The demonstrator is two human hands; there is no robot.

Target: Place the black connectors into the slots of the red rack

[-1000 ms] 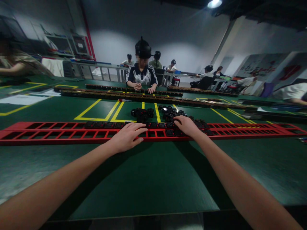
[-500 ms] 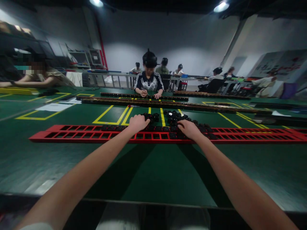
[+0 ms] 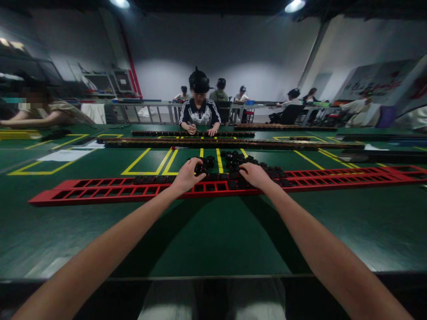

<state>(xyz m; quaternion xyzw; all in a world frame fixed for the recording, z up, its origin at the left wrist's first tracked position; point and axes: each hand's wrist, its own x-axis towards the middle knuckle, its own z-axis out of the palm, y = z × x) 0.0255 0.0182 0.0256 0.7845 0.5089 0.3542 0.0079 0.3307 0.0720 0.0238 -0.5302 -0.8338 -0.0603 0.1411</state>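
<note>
A long red frame (image 3: 110,194) with two rows of rectangular openings lies across the green table. Several openings near its middle hold square black parts (image 3: 223,184). My left hand (image 3: 188,175) is over the frame, thumb and fingers curled around a small black part (image 3: 199,169). To its right, my right hand (image 3: 256,175) has its fingertips pressed together at the black parts in the frame. Whatever lies between those fingertips is hidden. Just beyond the frame, a loose heap of black parts (image 3: 233,158) lies between and behind my hands.
Long dark strips (image 3: 150,142) run across the table farther back. A person (image 3: 200,111) sits opposite, hands at another strip. Another person (image 3: 43,111) leans on the table at left. White paper (image 3: 65,154) and yellow tape lines (image 3: 218,162) mark the green top.
The view has shifted and turned slightly, so the red frame now slants. My left thumb and fingers have come apart around a black part. My right hand remains at the frame.
</note>
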